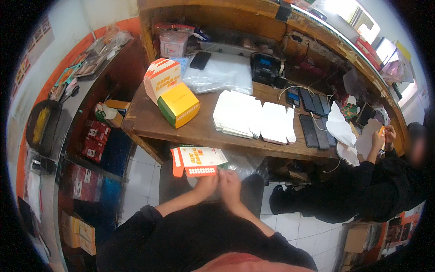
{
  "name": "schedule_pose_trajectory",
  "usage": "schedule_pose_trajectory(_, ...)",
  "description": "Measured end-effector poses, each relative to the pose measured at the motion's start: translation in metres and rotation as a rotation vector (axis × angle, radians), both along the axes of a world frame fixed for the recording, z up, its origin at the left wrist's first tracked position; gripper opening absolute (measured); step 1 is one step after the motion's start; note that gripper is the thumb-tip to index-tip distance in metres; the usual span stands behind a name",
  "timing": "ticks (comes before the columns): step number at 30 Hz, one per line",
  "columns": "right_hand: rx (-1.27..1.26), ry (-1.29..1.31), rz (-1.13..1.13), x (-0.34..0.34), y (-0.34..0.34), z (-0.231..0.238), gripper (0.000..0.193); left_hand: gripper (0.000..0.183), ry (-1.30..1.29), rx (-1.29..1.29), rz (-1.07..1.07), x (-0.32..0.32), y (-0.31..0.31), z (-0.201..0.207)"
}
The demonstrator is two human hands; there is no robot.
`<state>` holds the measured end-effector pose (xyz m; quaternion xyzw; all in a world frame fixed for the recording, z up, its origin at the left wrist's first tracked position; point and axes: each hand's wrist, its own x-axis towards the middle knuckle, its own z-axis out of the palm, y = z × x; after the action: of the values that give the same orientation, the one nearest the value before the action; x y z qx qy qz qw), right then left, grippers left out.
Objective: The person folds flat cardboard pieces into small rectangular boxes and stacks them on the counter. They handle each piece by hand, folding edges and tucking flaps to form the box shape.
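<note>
In front of my lap is a partly folded food carton, printed in orange, white and green. My left hand grips its near edge from below. At the near right corner, the closed fingers of my right hand pinch the carton's edge; the exact fold under the fingertips is hidden. On the wooden table's left end stands a folded yellow and green box, with an orange and white box against it. Flat white carton blanks lie stacked toward the middle of the table.
Several phones and cables lie on the wooden table at the right. Behind are a plastic-wrapped pack and a black device. Another person sits at right, handling white paper. Shelves with boxes stand at left.
</note>
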<state>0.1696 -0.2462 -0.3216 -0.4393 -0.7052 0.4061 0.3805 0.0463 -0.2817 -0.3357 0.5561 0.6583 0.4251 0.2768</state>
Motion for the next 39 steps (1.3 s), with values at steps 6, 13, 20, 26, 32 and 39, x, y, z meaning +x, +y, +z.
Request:
schedule_pose_trajectory(6,0.046,-0.213,0.195,-0.009,-0.013,0.001,0.055,0.027,0.133,0.203,0.069,-0.007,-0.003,-0.018)
schedule_pose_trajectory(13,-0.032,-0.008,0.358,-0.004,-0.003,-0.035,0.053,0.027,0.462,0.157,-0.081,-0.029,-0.012,-0.043)
schedule_pose_trajectory(20,0.05,-0.031,0.1,-0.001,0.0,0.012,0.024,0.028,-0.017,0.053,0.028,-0.017,-0.013,0.0)
schedule_pose_trajectory(26,0.131,-0.064,0.007,-0.004,0.0,0.016,0.02,0.027,0.002,0.085,-0.041,-0.018,-0.017,0.007)
schedule_pose_trajectory(32,0.159,-0.141,-0.049,-0.005,0.0,0.014,0.012,0.021,0.173,0.244,0.015,-0.015,-0.015,-0.002)
schedule_pose_trajectory(39,0.037,-0.107,0.021,-0.001,0.01,0.017,0.012,0.016,-0.055,0.031,0.081,-0.012,-0.012,0.016)
